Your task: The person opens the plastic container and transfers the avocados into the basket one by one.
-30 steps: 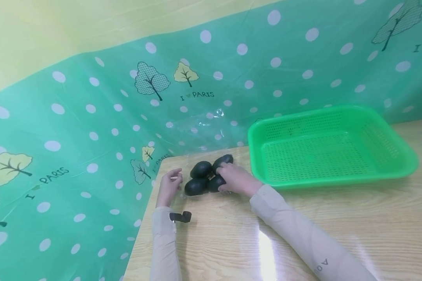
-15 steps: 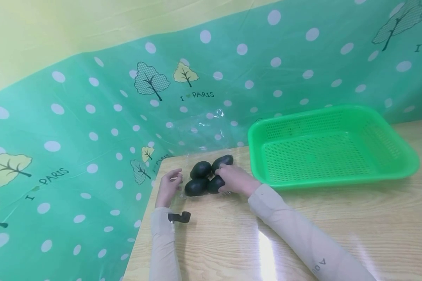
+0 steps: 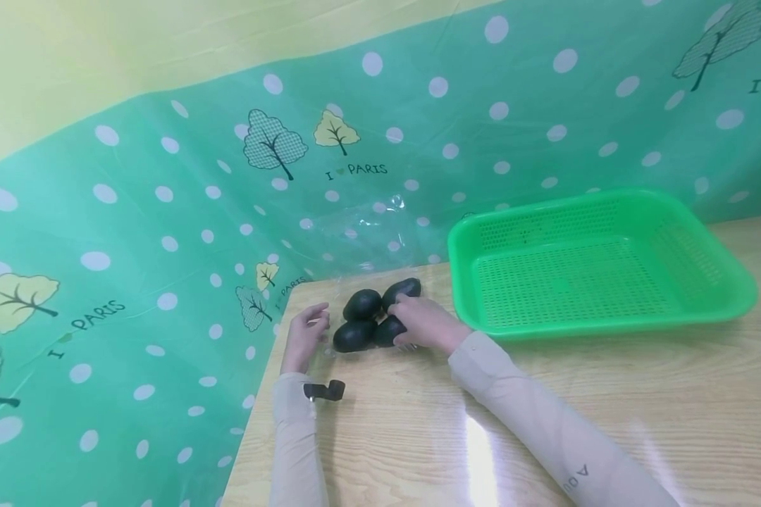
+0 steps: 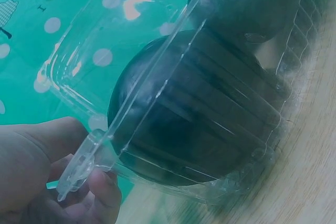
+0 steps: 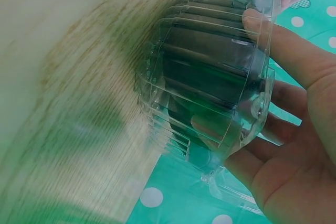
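Note:
A clear plastic clamshell box (image 3: pixel 339 352) near the table's back left corner holds several dark avocados (image 3: pixel 363 305). Its clear lid (image 3: pixel 380 218) stands up against the wall cloth. My left hand (image 3: pixel 304 338) pinches the box's rim flange (image 4: pixel 79 163) at its left side, in front of a dark avocado (image 4: pixel 194 108). My right hand (image 3: pixel 426 324) grips the box's right side. In the right wrist view its thumb (image 5: pixel 283 45) lies on the ribbed box (image 5: pixel 210 77) rim and its fingers curl under the wall.
A green perforated basket (image 3: pixel 609 325) with nothing in it stands to the right of the box. The wooden table (image 3: pixel 545 394) ends at its left edge near my left forearm. A green dotted cloth (image 3: pixel 165 232) covers the wall behind.

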Available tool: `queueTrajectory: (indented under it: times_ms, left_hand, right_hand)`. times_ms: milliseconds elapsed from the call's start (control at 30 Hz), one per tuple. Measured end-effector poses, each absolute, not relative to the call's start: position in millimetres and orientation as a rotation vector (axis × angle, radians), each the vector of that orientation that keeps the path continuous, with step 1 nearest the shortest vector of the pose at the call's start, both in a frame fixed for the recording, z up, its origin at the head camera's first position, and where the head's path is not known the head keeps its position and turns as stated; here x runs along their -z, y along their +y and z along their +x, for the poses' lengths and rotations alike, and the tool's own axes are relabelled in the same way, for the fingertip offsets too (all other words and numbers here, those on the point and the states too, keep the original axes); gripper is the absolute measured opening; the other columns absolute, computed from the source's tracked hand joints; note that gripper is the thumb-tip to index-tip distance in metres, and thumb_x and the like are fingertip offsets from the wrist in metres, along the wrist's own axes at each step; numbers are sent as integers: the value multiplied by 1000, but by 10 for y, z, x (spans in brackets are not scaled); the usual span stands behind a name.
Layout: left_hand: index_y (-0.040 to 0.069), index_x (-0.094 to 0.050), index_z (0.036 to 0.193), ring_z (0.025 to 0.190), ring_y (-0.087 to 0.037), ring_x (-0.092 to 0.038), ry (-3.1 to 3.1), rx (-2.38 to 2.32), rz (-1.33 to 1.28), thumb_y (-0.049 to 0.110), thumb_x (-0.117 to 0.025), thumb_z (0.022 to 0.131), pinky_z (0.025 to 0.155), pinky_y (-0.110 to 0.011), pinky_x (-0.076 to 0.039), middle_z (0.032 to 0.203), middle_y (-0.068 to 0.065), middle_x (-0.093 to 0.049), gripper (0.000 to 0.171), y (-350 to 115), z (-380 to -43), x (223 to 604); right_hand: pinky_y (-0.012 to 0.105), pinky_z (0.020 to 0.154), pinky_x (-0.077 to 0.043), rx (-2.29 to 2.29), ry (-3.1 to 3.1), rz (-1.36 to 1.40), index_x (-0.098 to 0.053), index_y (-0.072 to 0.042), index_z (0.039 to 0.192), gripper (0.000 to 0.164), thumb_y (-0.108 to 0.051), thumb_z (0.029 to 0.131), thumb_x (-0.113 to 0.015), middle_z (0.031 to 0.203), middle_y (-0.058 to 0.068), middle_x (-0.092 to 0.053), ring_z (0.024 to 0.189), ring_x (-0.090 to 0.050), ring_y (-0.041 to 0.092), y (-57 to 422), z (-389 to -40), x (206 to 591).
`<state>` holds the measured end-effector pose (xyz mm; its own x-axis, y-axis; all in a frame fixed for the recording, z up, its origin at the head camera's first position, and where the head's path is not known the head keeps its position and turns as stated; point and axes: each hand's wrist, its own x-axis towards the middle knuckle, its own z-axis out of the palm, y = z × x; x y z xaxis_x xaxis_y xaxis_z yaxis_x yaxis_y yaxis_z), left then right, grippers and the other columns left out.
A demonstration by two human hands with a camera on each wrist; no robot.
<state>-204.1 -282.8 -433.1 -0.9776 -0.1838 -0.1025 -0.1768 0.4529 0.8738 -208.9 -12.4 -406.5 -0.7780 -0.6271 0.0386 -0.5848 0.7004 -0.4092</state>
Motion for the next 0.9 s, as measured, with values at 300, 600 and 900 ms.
queueTrajectory:
  times_ms: [300, 600, 900]
  left_hand:
    - [3, -54, 139, 106, -37, -59, -2663, 1615, 342, 9, -53, 100, 61, -19, -51, 126, -23, -58, 40, -2807, -2035, 4305]
    - [-4, -51, 140, 91, -20, -62, -2675, 1661, 377, 4, -53, 99, 64, -27, -55, 126, -27, -56, 41, -2805, -2044, 4251]
    - [-1, -52, 140, 104, -35, -59, -2645, 1669, 369, 7, -52, 100, 60, -19, -51, 127, -25, -56, 41, -2803, -2034, 4292]
  right_hand:
    - [39, 91, -55, 613, 2820, -1028, -70, -7, 118, 43, -28, 82, -83, 119, 14, -64, 98, -67, 27, -114, -2090, 4068]
    - [37, 88, -56, 637, 2825, -1075, -71, -6, 116, 43, -28, 81, -83, 114, 12, -64, 95, -67, 25, -103, -2101, 4102]
    - [37, 87, -56, 671, 2822, -1084, -72, -5, 114, 43, -26, 78, -85, 111, 11, -64, 95, -66, 25, -84, -2102, 4085]
